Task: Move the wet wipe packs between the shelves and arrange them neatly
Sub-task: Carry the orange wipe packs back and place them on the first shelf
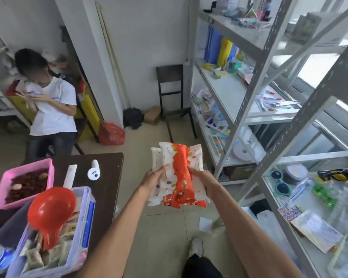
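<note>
White walls [149, 37], a square pillar [84, 57] left of centre, two long poles [111, 57] leaning by it. Beige tile floor [161, 227]. Dark chair [173, 101] at far wall, black bag [133, 117] and red bag [111, 134] on floor near it. Grey metal racks [249, 93] along right side, cluttered; windows [317, 69] behind them, bright daylight. Dark table [107, 177] near left with bins. Another rack [0, 101] far left; a person in white shirt [52, 109] stands there.
</note>
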Tool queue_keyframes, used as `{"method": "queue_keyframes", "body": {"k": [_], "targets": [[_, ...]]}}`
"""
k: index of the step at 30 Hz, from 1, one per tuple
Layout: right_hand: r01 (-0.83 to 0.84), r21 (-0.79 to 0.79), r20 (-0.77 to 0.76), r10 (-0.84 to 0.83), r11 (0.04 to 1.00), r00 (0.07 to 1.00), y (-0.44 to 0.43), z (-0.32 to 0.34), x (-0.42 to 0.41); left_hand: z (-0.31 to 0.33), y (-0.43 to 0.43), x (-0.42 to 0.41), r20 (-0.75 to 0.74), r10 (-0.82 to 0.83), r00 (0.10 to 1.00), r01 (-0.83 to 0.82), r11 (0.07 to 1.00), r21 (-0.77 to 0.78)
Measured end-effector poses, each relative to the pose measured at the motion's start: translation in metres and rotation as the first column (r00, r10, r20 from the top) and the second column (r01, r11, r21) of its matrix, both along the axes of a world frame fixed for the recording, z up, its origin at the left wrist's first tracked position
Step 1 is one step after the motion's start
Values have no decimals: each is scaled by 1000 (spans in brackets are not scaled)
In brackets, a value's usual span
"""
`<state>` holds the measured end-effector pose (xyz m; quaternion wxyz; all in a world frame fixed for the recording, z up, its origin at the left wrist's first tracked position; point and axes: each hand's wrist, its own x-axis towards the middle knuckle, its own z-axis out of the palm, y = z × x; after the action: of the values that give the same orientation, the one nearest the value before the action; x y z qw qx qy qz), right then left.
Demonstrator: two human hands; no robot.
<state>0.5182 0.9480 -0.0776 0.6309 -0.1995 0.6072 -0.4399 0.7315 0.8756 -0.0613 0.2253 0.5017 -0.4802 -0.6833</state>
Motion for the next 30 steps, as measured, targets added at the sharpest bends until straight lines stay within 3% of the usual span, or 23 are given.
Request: {"method": "queue_keyframes", "body": {"k": [9, 14, 23, 30], "targets": [[-53, 1, 12, 53, 999, 999, -171, -24, -68, -4, -154, -65, 100, 52, 994, -51, 999, -10], [-85, -57, 140, 93, 995, 986, -268, -9, -103, 11, -249, -100, 134, 47, 990, -48, 999, -2], [-92, -46, 102, 96, 995, 990, -417, -16, -143, -9, -398, -136, 64, 29, 998, -31, 999, 30], [44, -1, 75, -43, 999, 996, -521, -32, -180, -33, -531, -184, 16, -71, 997, 69, 994, 80]]}}
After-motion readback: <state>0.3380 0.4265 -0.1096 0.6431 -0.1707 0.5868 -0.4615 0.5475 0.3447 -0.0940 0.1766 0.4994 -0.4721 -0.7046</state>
